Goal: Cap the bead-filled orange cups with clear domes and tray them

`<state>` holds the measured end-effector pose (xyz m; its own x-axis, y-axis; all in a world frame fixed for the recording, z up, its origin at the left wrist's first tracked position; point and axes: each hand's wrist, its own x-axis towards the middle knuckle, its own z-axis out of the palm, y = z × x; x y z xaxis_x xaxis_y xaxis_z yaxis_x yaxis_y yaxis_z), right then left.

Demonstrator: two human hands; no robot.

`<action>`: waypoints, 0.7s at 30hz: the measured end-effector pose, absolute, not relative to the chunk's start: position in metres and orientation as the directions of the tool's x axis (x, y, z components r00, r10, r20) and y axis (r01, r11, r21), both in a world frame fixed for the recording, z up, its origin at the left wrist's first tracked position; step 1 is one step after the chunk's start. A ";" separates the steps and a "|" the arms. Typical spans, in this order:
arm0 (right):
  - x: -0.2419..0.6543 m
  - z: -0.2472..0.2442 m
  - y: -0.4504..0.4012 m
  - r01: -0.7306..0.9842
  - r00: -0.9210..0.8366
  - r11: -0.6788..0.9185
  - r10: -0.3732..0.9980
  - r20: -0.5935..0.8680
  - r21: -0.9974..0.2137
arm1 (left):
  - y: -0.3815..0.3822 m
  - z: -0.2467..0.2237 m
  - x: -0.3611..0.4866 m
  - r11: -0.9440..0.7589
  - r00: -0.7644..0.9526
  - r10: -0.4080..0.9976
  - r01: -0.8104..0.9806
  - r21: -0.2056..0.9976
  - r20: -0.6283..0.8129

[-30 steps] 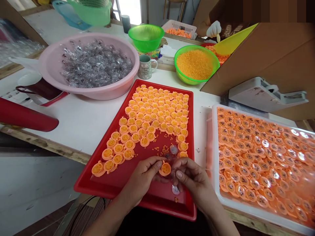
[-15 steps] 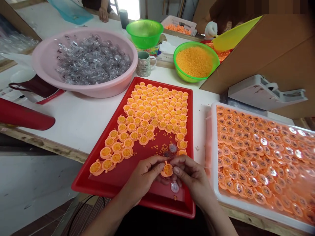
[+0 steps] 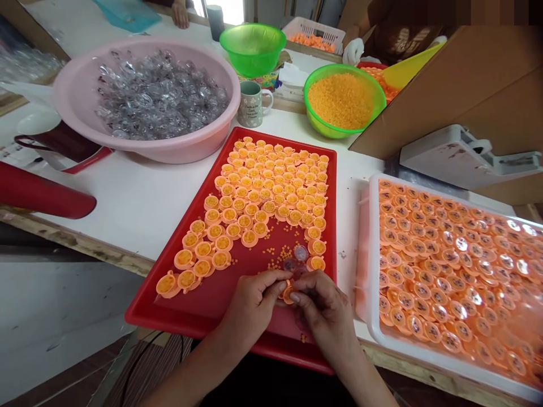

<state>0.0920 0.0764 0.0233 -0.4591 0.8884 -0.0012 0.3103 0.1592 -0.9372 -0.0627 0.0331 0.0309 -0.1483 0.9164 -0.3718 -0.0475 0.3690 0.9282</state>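
Observation:
Over the near end of the red tray [image 3: 203,314], a small orange toy cup [image 3: 288,294] is pinched between both hands. My left hand [image 3: 258,294] grips its left side with thumb and forefinger. The fingers of my right hand [image 3: 324,302] close on its right side and partly cover it. Rows of orange cups on saucers [image 3: 254,186], filled with yellow bits, fill the far part of the tray. Just beyond my fingers lie a clear round cap [image 3: 301,252] and scattered yellow bits [image 3: 278,257].
A pink basin [image 3: 146,152] of clear caps stands back left, beside a mug [image 3: 251,107]. A green bowl of yellow bits [image 3: 339,102] is back right. A white bin [image 3: 373,316] of capped cups sits to the right, below a cardboard panel [image 3: 458,90]. A co-worker's hand [image 3: 180,14] rests across the table.
The cup has tilted between my hands, and my right thumb and fingers have moved in over it. The camera view has shifted slightly. Across the table, the yellow scoop has moved lower.

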 end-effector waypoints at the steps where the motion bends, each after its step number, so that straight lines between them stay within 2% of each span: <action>1: 0.092 0.023 0.077 0.313 -0.456 0.155 0.890 -0.005 -0.937 | 0.033 0.031 -0.063 0.355 -0.148 0.923 -0.025 0.934 -0.355; 6: 0.092 0.023 0.077 0.332 -0.463 0.139 0.886 -0.032 -0.933 | 0.031 0.035 -0.067 0.233 -0.029 0.972 0.165 0.958 -0.232; 10: 0.091 0.023 0.077 0.351 -0.470 0.240 0.881 0.051 -0.905 | 0.030 0.043 -0.070 0.216 0.063 0.970 0.206 0.954 -0.233; 14: 0.091 0.024 0.075 0.330 -0.487 0.322 0.863 0.132 -0.887 | 0.029 0.047 -0.070 0.221 0.079 0.966 0.230 0.948 -0.245; 19: 0.091 0.024 0.074 0.365 -0.431 0.203 0.902 0.028 -0.908 | 0.028 0.044 -0.068 0.233 0.078 0.963 0.231 0.945 -0.257; 21: 0.091 0.024 0.074 0.359 -0.445 0.245 0.893 0.065 -0.901 | 0.028 0.040 -0.066 0.265 0.029 0.961 0.196 0.944 -0.275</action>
<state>0.0911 0.0741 0.0245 -0.4455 0.8929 0.0651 0.3585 0.2446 -0.9009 -0.0664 0.0279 0.0400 0.0286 0.9609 -0.2755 0.1964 0.2648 0.9441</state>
